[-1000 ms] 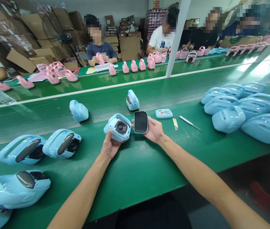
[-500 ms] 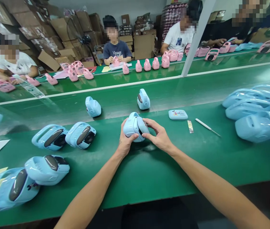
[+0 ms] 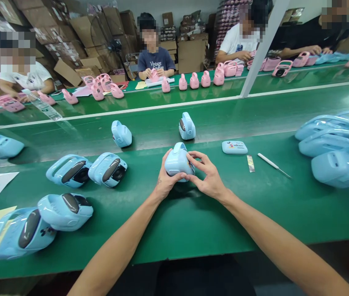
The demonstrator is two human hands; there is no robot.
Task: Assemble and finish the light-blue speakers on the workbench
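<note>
I hold a light blue speaker housing (image 3: 177, 160) between both hands over the green bench (image 3: 193, 222). My left hand (image 3: 164, 181) wraps around its left side and underside. My right hand (image 3: 208, 176) presses its fingers on the housing's right face, where the dark grille panel now sits mostly hidden. Both hands are closed on the housing.
Several finished blue housings (image 3: 70, 170) lie at the left, and a pile of blue shells (image 3: 334, 144) at the right. Two blue units (image 3: 187, 125) stand on the conveyor belt. A small blue plate (image 3: 235, 147), a foil strip (image 3: 250, 163) and a white tool (image 3: 273, 165) lie right of my hands. Other people work on pink units across the belt.
A second ago my right hand held the dark grille panel apart from the housing; it has since been put against the housing, and both hands now press on it.
</note>
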